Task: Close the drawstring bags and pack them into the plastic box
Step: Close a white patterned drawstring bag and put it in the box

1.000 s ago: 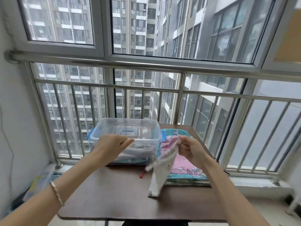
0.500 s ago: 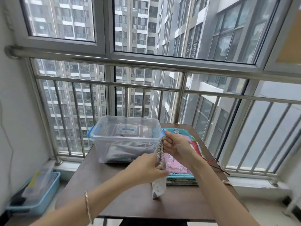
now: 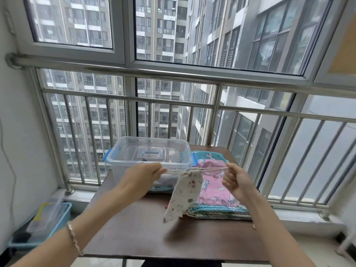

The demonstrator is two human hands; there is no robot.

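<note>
Hanging in the air over the table [image 3: 125, 234], a small bag [image 3: 185, 193] shows in the middle of the head view. It is white with little pictures on it. Its top is bunched up tight. Its bottom end is above the table, near the middle, and I cannot tell if it touches the wood.

Thin strings [image 3: 212, 169] come out of both sides of the bag's top. They are pulled tight and run almost flat from one hand to the other. The left hand [image 3: 142, 176] pinches the strings on the left side, with its fingers curled round them. The right hand [image 3: 238, 182] pinches the strings on the right side, fingers curled too. The hands are well apart, with the bag between them.

A plastic box [image 3: 134, 162] sits at the back left corner of the table. You can see through it. It has blue clips on its ends, and some cloth lies inside.

A pile of flat bags [image 3: 217, 191] lies at the back right of the table, just beside the box. The top one is pink.

A thin bracelet [image 3: 74, 237] is on the left wrist. A blue bin [image 3: 63, 214] stands on the floor, left of the table.
</note>
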